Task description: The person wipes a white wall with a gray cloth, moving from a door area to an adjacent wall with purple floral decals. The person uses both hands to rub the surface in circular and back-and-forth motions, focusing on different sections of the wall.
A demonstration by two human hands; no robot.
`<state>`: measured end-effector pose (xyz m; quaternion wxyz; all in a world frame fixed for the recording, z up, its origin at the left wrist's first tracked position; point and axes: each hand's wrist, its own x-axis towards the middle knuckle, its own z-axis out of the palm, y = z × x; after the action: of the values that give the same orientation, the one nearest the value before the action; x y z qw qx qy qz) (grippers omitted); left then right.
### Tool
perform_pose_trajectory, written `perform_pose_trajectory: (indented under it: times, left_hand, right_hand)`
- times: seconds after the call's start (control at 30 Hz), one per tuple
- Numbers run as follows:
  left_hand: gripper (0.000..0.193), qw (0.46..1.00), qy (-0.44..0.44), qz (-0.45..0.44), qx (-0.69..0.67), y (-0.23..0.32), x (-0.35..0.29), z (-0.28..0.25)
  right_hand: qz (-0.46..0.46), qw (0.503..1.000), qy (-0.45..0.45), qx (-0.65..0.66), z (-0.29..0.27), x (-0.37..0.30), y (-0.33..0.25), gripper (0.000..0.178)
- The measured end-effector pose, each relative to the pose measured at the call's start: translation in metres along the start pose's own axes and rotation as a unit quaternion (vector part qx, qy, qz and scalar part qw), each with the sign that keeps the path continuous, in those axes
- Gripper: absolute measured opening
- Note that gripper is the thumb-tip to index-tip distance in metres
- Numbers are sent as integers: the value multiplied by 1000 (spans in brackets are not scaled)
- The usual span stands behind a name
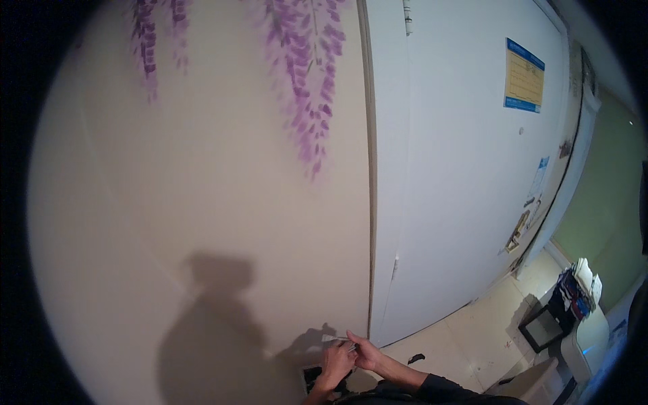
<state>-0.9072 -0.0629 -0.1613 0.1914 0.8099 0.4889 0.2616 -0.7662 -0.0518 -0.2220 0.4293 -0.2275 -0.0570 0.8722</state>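
I'm holding a thin pale strip (331, 338) low in front of the beige wall (169, 189), near the foot of the white door (459, 175).
On the door, a blue-and-yellow poster (524, 75) and a smaller blue-and-white sheet (538, 177) are showing print too small for me to read; the strip's long axis is running roughly crosswise, its free end pointing left and slightly up, while my left hand (337, 362) is curling narrowly around it and my right hand (368, 355) is meeting it, thumb raised, though whether that one is gripping I cannot tell.
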Motion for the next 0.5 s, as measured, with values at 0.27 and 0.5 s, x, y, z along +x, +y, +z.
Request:
perform_pose_trajectory:
  times: [0.27, 0.5]
  left_hand:
    - [36, 991, -18, 124, -54, -28, -12, -43]
    - [29, 946, 134, 13, -294, -14, 8, -131]
  right_hand:
    - [-133, 971, 168, 103, 61, 9, 16, 36]
    - [-775, 592, 118, -188, 281, -69, -110, 43]
